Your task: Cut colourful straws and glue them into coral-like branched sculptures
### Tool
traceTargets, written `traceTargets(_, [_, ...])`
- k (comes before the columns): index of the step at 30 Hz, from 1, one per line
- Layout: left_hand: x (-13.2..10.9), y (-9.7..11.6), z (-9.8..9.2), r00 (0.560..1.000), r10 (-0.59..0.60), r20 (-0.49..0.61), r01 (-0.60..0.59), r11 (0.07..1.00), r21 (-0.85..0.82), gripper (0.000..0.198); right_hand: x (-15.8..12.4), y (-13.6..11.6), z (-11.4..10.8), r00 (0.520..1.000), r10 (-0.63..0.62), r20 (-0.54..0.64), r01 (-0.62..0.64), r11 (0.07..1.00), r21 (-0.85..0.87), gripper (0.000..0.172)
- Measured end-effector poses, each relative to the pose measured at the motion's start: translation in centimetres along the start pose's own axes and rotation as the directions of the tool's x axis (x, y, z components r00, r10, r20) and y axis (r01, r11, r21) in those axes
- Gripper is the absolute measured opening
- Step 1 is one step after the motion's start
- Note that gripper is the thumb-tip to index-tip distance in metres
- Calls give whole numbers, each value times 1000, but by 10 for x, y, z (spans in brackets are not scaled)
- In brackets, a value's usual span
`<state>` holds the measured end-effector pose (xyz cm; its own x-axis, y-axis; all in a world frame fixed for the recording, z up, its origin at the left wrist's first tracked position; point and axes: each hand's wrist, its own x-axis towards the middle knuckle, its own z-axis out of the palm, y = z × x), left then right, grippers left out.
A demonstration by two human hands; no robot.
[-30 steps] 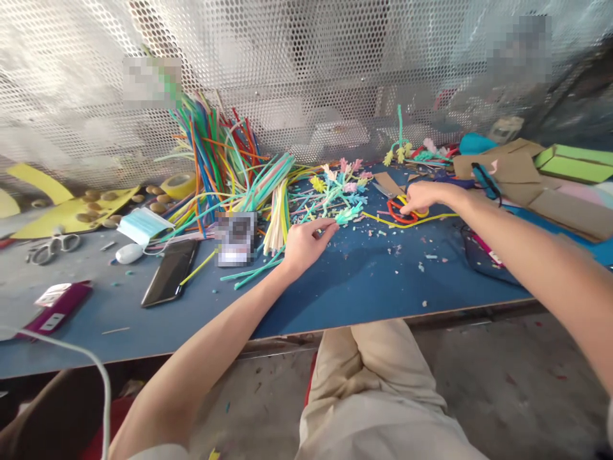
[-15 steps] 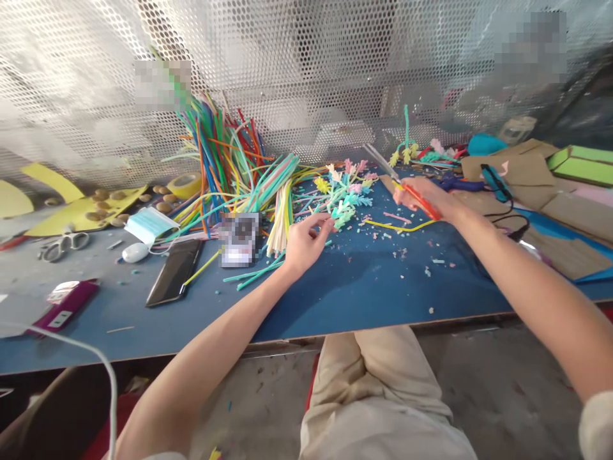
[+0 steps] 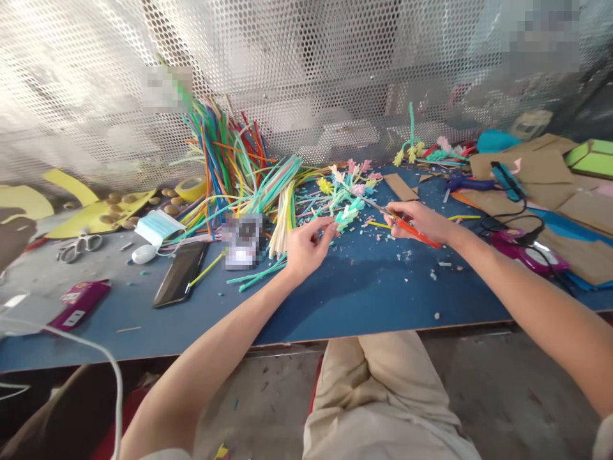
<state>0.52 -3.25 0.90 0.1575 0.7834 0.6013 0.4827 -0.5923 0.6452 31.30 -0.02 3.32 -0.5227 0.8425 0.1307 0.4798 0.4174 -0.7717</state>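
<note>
My left hand (image 3: pixel 310 248) has thumb and fingers pinched together at a light green pipe-cleaner sprig (image 3: pixel 348 216), which sticks out beyond the fingertips. My right hand (image 3: pixel 416 222) is wrapped around scissors (image 3: pixel 419 235) with orange-red handles. Their metal blades point left, over the sprig's upper right side. Behind both hands lies a pile of trimmed fuzzy sprigs in pink, yellow and blue (image 3: pixel 357 171). Close to my left hand a bundle of pale pipe cleaners (image 3: pixel 281 220) rests on the blue tabletop (image 3: pixel 335 300).
Long coloured pipe cleaners (image 3: pixel 220 147) lean against the perforated screen. Leftward are a phone (image 3: pixel 179 275), a face mask (image 3: pixel 159 227), grey scissors (image 3: pixel 79 248) and another person's hand (image 3: pixel 14 236). Cardboard pieces (image 3: pixel 536 160) and a black cable (image 3: pixel 524 204) lie at right. Small clippings litter the tabletop.
My right hand has lowered and moved left with the scissors, bringing the blades toward the green sprig. My left hand stays nearly in place. Another person's hand has appeared at the left edge.
</note>
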Motion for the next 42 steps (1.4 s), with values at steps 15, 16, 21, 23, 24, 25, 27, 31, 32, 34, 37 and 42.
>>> traceTargets(15, [0,-2,-1,999,46,5,-46,998,47,30,-4,8,-13,999,-4,-49,0,997,-78,39])
traceTargets(16, [0,-2,-1,999,42,7,-42,998,53,30,-4,8,-14,999,-9,-45,5,997,-78,39])
traceTargets(21, [-1,0,-1,998,56,11,-57,995,79,32,-5,5,-13,1000,6,1,-6,998,-60,39])
traceTargets(23, [-1,1,-1,997,75,8,-76,994,76,29,-5,3,-11,1000,13,15,-12,999,-41,39])
traceTargets(24, [-1,1,-1,997,83,7,-84,994,75,28,-5,2,-10,1000,12,16,-12,999,-30,40])
traceTargets(25, [-1,1,-1,996,92,5,-92,993,73,27,-5,2,-9,1000,9,15,-9,1000,-23,41])
traceTargets(27, [-2,2,0,994,106,7,-107,992,74,25,-6,1,-8,1000,2,9,-2,1000,-21,42])
traceTargets(31, [-2,2,0,993,122,1,-122,989,78,25,-6,-2,-9,1000,0,10,0,998,-66,43])
traceTargets(32, [-2,2,0,993,121,2,-120,989,82,26,-6,-2,-9,1000,4,11,-3,997,-77,43])
traceTargets(34, [-1,2,0,993,117,6,-117,989,91,27,-6,-3,-9,1000,16,2,-15,995,-97,45])
traceTargets(37, [-1,3,-1,993,117,7,-117,989,95,27,-5,-2,-9,1000,18,-20,-21,992,-123,49])
traceTargets(42, [-1,4,-1,993,118,11,-118,989,87,27,-5,-4,-7,996,-26,-82,8,978,-207,54])
